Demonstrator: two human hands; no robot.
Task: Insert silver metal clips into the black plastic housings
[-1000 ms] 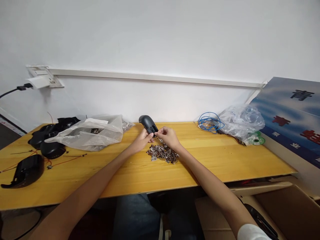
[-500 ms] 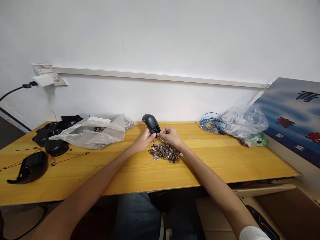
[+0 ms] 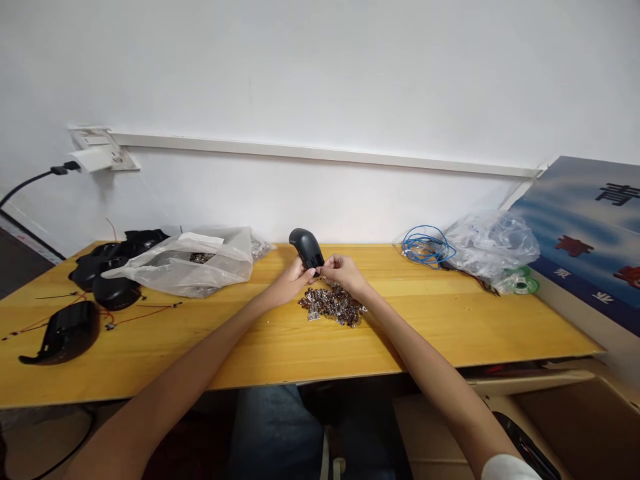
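Note:
A curved black plastic housing (image 3: 305, 245) is held upright above the table by my left hand (image 3: 291, 280), whose fingers wrap its lower part. My right hand (image 3: 345, 273) is at the housing's lower right edge, thumb and fingertips pinched together. Whatever lies between those fingertips is too small to make out. Just below both hands is a heap of small clear and brown shiny pieces (image 3: 334, 305) on the wooden table (image 3: 300, 353).
At the left lie several black housings (image 3: 67, 333) with thin red and black wires. Beside them is an open plastic bag (image 3: 220, 267) of small pieces. On the right are a blue cable coil (image 3: 425, 247), clear plastic bags (image 3: 493, 243), and a green spool (image 3: 525, 281). Below stands a cardboard box (image 3: 540, 387).
The whole view has shifted slightly, so everything appears a little further right. Both hands keep nearly the same pose at the black housing.

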